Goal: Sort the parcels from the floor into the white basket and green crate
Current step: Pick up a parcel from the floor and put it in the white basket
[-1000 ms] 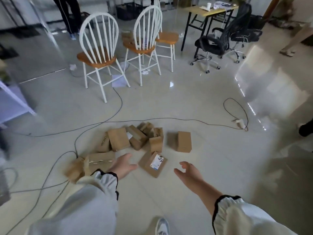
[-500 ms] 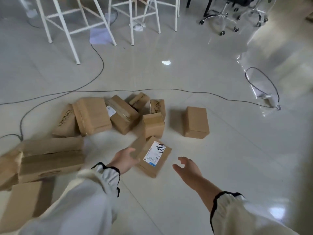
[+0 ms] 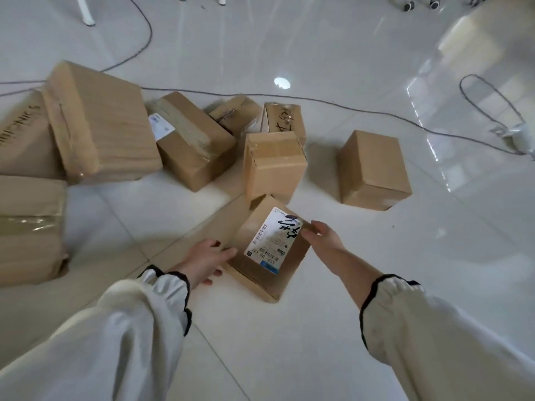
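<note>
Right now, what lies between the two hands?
In the head view, only the labelled box: the left hand touches its left side, the right hand its right edge.

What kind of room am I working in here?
Probably an office or workroom used for parcel handling: glossy tiled floor, loose cables running across it, taped cardboard parcels scattered about, and chair castors at the far edge.

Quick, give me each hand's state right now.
Left hand: open, touching the labelled parcel's left edge.
Right hand: open, fingers on its right edge.
</note>
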Demonstrator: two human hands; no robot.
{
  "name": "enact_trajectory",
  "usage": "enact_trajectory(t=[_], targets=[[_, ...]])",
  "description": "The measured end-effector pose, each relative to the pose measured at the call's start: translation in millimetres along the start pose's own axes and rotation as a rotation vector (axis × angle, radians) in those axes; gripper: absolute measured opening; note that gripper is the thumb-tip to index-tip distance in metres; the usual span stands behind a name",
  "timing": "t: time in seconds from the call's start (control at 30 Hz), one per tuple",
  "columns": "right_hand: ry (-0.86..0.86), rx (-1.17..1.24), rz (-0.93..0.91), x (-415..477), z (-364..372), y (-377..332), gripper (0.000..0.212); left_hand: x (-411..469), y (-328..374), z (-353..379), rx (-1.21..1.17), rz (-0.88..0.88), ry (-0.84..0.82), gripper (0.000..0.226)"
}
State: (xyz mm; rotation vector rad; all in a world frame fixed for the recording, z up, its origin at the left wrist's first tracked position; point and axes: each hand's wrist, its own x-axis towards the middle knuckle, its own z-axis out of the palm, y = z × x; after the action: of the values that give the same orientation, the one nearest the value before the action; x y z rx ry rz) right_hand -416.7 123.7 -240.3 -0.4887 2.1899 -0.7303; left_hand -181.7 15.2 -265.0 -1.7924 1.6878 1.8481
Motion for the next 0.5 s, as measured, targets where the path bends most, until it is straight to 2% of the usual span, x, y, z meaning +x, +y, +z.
enact_trajectory(t=[0.1,0.2,0.3,0.4,0.5], targets=[[0.055,-0.060,-0.032,-8,9,0,0.037,-2,1,-6,-0.081,-0.008,-0.004,0.063],[0.024,-0.203,-0.012,-10,2,-5,0.020,5,5,-19,-0.074,0.019,-0.008,0.065],[-0.074,-0.238,0.135,-15,-3,-11,0.028,11,11,-33,-0.058,0.047,0.058,0.064],[-0.305,-0.184,0.279,-31,0,-6,0.030,16,18,-41,0.033,0.125,0.190,0.059],[-0.690,-0.201,0.419,-42,5,3,0.029,19,26,-42,0.020,0.225,0.248,0.055]])
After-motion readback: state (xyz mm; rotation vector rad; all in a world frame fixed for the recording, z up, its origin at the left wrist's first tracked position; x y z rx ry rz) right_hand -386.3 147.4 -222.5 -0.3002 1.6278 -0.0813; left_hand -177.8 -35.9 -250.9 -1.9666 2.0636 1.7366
